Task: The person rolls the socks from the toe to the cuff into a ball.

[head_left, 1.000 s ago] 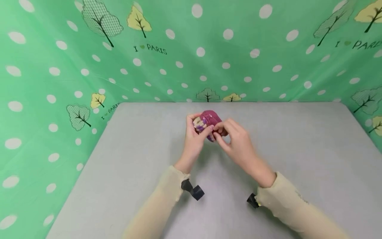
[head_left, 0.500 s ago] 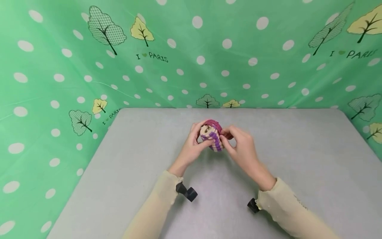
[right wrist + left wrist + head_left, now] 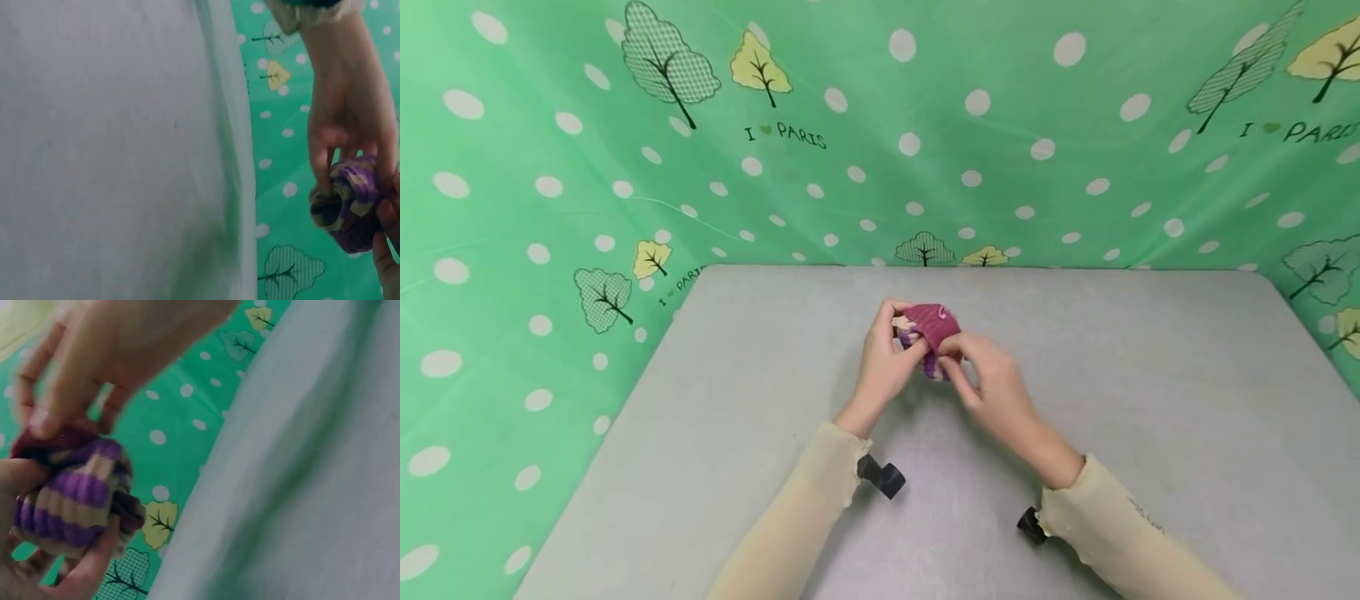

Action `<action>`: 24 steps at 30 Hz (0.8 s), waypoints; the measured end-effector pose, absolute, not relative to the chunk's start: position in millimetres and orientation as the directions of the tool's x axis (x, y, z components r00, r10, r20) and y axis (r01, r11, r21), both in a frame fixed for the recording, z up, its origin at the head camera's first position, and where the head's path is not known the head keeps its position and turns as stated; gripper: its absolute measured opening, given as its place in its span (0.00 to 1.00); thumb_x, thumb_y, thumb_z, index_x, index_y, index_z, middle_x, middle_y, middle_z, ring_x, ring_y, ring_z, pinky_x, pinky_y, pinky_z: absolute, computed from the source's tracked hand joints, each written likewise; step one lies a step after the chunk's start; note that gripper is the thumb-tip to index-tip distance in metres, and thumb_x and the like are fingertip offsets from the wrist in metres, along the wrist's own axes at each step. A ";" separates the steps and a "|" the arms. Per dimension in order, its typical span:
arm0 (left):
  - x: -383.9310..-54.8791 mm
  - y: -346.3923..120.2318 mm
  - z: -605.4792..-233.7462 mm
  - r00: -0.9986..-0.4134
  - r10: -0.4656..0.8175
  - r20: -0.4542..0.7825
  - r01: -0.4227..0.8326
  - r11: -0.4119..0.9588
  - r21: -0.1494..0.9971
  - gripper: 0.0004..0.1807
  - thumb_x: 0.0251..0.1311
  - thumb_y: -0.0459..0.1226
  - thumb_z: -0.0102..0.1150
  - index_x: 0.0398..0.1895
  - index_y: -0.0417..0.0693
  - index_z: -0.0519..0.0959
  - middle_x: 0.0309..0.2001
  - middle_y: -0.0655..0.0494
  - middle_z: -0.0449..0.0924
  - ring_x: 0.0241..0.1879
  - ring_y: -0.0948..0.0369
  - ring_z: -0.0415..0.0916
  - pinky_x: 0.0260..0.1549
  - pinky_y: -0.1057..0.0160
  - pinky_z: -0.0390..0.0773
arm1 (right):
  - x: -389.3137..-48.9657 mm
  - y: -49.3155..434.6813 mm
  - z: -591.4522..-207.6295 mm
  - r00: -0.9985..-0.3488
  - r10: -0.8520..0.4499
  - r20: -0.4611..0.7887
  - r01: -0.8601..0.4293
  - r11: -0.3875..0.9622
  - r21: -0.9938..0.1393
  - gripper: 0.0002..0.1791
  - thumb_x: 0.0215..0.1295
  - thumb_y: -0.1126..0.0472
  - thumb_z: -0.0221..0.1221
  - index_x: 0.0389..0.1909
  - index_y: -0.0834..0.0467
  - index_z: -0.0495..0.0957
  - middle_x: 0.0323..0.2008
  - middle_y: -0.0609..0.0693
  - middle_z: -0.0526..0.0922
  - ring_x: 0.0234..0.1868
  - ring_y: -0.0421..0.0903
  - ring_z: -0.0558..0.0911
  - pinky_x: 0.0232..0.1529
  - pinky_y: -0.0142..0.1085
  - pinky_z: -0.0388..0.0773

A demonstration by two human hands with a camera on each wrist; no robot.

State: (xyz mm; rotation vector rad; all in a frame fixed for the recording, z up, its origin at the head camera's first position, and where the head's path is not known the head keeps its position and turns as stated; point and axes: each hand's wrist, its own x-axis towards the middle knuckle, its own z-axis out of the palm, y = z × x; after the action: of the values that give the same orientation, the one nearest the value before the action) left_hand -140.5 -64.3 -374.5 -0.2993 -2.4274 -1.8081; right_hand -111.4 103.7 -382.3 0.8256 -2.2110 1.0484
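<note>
A rolled-up pair of socks (image 3: 931,323), knit in purple and cream stripes with a maroon part folded over it, is held above the grey table. My left hand (image 3: 882,360) grips the roll from the left, thumb in front and fingers behind. From the right, my right hand (image 3: 996,383) pinches the edge of the maroon part between thumb and fingers. In the left wrist view the striped side of the socks (image 3: 75,497) shows, with the maroon edge under the right fingers. The right wrist view shows the coiled end of the socks (image 3: 350,194) beside the left hand (image 3: 350,106).
The grey table (image 3: 700,400) extends around both forearms. Behind it and at its left hangs a green curtain (image 3: 820,192) with white dots and printed trees. Black wrist devices (image 3: 883,477) sit at both sleeve cuffs.
Half a second ago the coiled, striped end faced up; now the socks are turned and the maroon part covers their top. Both hands stay on the socks, the right one shifting slightly left.
</note>
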 end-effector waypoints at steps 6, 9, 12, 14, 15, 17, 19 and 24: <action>-137.0 -70.6 -367.2 -0.952 0.277 0.132 0.181 0.158 0.971 0.36 0.55 0.27 0.64 0.68 0.46 0.64 0.65 0.42 0.69 0.60 0.44 0.73 0.57 0.46 0.78 | -117.1 114.0 -381.9 -0.765 -0.119 0.633 -0.596 0.504 -0.625 0.05 0.65 0.71 0.62 0.39 0.65 0.77 0.34 0.57 0.82 0.35 0.43 0.78 0.39 0.30 0.77; -137.2 -72.7 -365.8 -0.948 0.300 0.110 0.155 0.132 0.979 0.39 0.54 0.25 0.65 0.69 0.47 0.63 0.65 0.42 0.68 0.58 0.43 0.75 0.52 0.51 0.83 | -119.1 118.6 -380.6 -0.792 -0.087 0.605 -0.572 0.454 -0.683 0.05 0.66 0.71 0.61 0.40 0.66 0.77 0.34 0.57 0.82 0.35 0.41 0.78 0.41 0.26 0.76; -137.3 -72.7 -365.1 -0.955 0.285 0.077 0.118 0.130 0.984 0.38 0.54 0.26 0.67 0.70 0.48 0.65 0.65 0.43 0.68 0.57 0.44 0.76 0.42 0.57 0.87 | -119.3 123.4 -381.3 -0.830 -0.055 0.555 -0.528 0.399 -0.750 0.06 0.65 0.70 0.62 0.41 0.66 0.77 0.36 0.57 0.83 0.36 0.35 0.77 0.42 0.22 0.76; -137.7 -72.4 -364.8 -0.958 0.278 0.071 0.106 0.114 0.988 0.37 0.54 0.26 0.68 0.69 0.47 0.67 0.64 0.43 0.68 0.55 0.46 0.77 0.39 0.58 0.87 | -116.6 125.5 -378.1 -0.869 -0.035 0.493 -0.472 0.352 -0.808 0.06 0.65 0.70 0.62 0.41 0.68 0.78 0.36 0.58 0.83 0.37 0.32 0.78 0.43 0.20 0.76; -137.7 -72.4 -364.6 -0.958 0.278 0.069 0.101 0.102 0.990 0.36 0.54 0.26 0.68 0.68 0.47 0.67 0.63 0.44 0.68 0.55 0.46 0.78 0.38 0.58 0.87 | -116.4 127.3 -379.0 -0.887 -0.027 0.461 -0.444 0.325 -0.835 0.06 0.66 0.69 0.61 0.41 0.68 0.78 0.37 0.56 0.84 0.37 0.31 0.78 0.43 0.19 0.77; -138.1 -72.2 -364.2 -0.957 0.279 0.078 0.102 0.074 0.992 0.35 0.54 0.26 0.68 0.67 0.46 0.68 0.63 0.44 0.68 0.53 0.48 0.78 0.37 0.57 0.88 | -116.0 131.1 -380.0 -0.917 -0.018 0.399 -0.390 0.257 -0.885 0.07 0.68 0.68 0.60 0.41 0.69 0.79 0.37 0.53 0.84 0.37 0.30 0.80 0.43 0.20 0.78; -138.5 -72.0 -363.7 -0.956 0.280 0.089 0.108 0.052 0.993 0.34 0.54 0.26 0.67 0.66 0.46 0.68 0.62 0.43 0.69 0.50 0.50 0.79 0.37 0.56 0.88 | -115.8 134.6 -380.7 -0.936 -0.022 0.352 -0.348 0.220 -0.911 0.07 0.69 0.69 0.59 0.41 0.71 0.80 0.38 0.52 0.84 0.38 0.30 0.81 0.43 0.20 0.79; -139.8 -70.4 -363.0 -0.954 0.279 0.111 0.135 0.071 0.988 0.33 0.54 0.28 0.68 0.64 0.47 0.68 0.60 0.42 0.77 0.48 0.54 0.80 0.43 0.58 0.86 | -118.6 139.3 -385.0 -0.942 -0.016 0.334 -0.327 0.250 -0.911 0.08 0.67 0.70 0.60 0.43 0.70 0.81 0.41 0.63 0.85 0.39 0.28 0.81 0.43 0.19 0.78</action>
State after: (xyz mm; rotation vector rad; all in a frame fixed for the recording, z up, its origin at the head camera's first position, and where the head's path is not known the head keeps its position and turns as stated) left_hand -139.8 -70.4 -363.0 -0.4617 -2.3744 -2.1697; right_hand -118.6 139.3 -385.0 0.3193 -2.2671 1.7511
